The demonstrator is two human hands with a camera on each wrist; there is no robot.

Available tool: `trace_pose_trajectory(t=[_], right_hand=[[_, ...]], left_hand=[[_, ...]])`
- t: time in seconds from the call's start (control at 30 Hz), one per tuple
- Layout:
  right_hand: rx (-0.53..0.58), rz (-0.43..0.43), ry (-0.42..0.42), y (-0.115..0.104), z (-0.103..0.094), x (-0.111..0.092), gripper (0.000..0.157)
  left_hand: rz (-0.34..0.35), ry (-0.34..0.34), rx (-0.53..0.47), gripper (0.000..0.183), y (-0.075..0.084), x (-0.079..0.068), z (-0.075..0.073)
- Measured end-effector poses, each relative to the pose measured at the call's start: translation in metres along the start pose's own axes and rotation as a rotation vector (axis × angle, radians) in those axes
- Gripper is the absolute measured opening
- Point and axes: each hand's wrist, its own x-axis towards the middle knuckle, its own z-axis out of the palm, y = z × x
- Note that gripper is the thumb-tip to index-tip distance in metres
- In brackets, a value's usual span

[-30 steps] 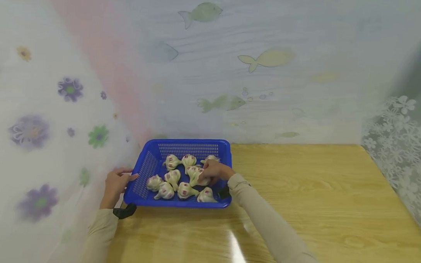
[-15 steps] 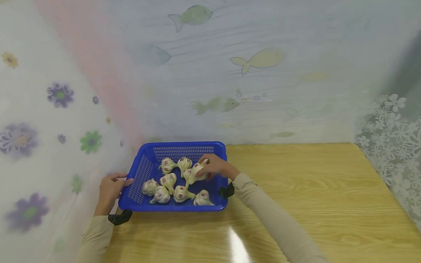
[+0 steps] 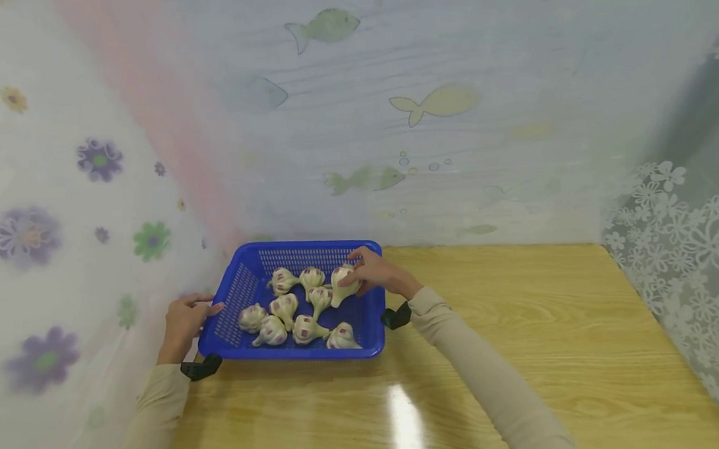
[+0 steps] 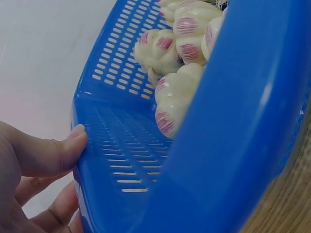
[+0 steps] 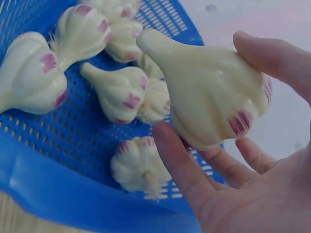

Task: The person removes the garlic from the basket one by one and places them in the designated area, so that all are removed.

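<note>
My right hand (image 3: 378, 273) pinches a garlic bulb (image 5: 209, 92) between thumb and fingers over the right back part of a blue plastic basket (image 3: 295, 356). The bulb is cream with purple streaks, and its stem points away from the palm. Below and left of it, several more garlic bulbs (image 3: 283, 308) lie loose on the basket floor. At the basket's left side, my left hand (image 3: 182, 324) holds the rim. Its thumb (image 4: 73, 145) presses the rim's edge, while the other fingers bend against the outer wall, partly hidden.
The basket stands on a wood-grain table (image 3: 528, 336), close to the corner of two painted walls (image 3: 266, 175). A flower-patterned pane (image 3: 686, 229) borders the table on the right. Black wrist pieces (image 3: 396, 315) sit at both wrists.
My right hand has gone from among the bulbs up and toward the basket's back right, raising one garlic bulb. My left hand stays at the rim. The head view has shifted slightly.
</note>
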Motion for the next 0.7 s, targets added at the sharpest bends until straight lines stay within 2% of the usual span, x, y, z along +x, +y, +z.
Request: trace_pose_trajectory(t=[0.13,0.27,0.7], right_hand=[[-0.013,-0.018,-0.004,-0.001,-0.007,-0.003,0.061],[-0.027,-0.024,-0.011,0.0,-0.015,-0.005,0.06],[-0.027,-0.057,0.044,0.002,-0.043,-0.018,0.049]], left_hand=[[-0.003,0.0,-0.006,0.044,0.001,0.0,0.0],[0.006,0.001,-0.005,0.043,0.0,-0.001,0.0],[0.025,-0.008,-0.009,0.044,-0.001,0.0,-0.001]])
